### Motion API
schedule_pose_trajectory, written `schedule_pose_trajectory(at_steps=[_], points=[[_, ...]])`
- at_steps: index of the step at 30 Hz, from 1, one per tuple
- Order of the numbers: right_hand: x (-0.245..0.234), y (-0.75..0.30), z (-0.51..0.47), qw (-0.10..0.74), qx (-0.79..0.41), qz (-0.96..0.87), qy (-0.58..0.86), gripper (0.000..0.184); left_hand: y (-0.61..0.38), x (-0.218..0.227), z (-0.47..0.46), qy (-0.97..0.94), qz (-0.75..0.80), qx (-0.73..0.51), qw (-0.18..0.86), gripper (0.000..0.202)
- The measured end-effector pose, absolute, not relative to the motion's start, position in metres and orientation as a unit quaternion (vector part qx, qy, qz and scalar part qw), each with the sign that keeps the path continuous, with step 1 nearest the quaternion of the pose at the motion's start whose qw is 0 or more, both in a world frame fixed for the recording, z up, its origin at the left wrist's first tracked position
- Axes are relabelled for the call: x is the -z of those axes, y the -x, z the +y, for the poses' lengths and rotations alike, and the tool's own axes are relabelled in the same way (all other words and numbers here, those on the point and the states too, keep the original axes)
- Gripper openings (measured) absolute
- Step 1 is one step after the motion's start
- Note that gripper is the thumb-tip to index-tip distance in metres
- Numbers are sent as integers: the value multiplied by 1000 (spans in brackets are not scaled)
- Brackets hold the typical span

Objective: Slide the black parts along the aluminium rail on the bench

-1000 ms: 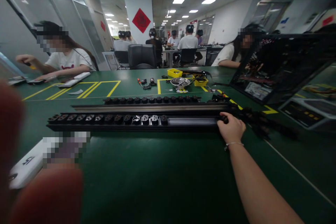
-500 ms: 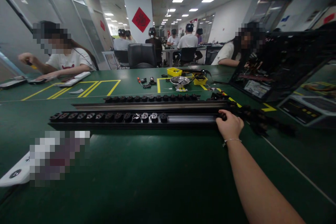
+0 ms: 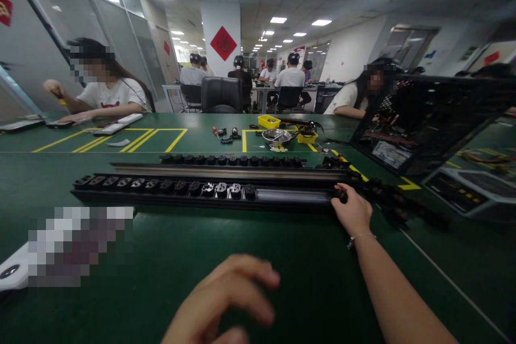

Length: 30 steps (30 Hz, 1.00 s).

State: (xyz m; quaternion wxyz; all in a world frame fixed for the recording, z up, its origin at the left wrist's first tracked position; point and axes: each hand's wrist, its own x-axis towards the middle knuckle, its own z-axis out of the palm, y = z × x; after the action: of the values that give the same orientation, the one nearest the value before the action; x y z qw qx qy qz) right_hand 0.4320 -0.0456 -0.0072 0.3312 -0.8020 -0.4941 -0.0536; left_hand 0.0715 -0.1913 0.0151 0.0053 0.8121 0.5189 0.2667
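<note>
A long black power strip [image 3: 169, 189] with several socket modules lies across the green table. My right hand [image 3: 352, 209] is closed on its right end, where a black socket piece sits at the rail's opening. A second black rail with a row of sockets [image 3: 229, 164] lies just behind it. My left hand [image 3: 220, 301] hovers low in the foreground over the bare green mat, blurred, fingers loosely spread, holding nothing.
A white device [image 3: 16, 271] lies at the near left. A metal bowl [image 3: 276, 135], yellow bins [image 3: 269, 121] and small tools sit mid-table. An open black computer case [image 3: 427, 118] stands at the right. Other people work at the far side.
My left hand, out of view half a second ago, has come up into the lower middle of the view. My right hand stays on the strip's right end. The camera tilted up slightly.
</note>
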Motion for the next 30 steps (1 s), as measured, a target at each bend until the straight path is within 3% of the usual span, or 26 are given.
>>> schedule_pose_trajectory(at_steps=[4, 10, 30], points=[[6, -430, -46, 302, 66, -510, 803, 42, -110, -27, -114, -844, 489, -220, 6, 56], [7, -426, -45, 298, 95, -506, 804, 41, -120, -2, -42, -796, 552, -236, -82, 52], [7, -429, -44, 307, 89, -501, 804, 40, -109, 10, -31, -799, 534, -273, -52, 52]])
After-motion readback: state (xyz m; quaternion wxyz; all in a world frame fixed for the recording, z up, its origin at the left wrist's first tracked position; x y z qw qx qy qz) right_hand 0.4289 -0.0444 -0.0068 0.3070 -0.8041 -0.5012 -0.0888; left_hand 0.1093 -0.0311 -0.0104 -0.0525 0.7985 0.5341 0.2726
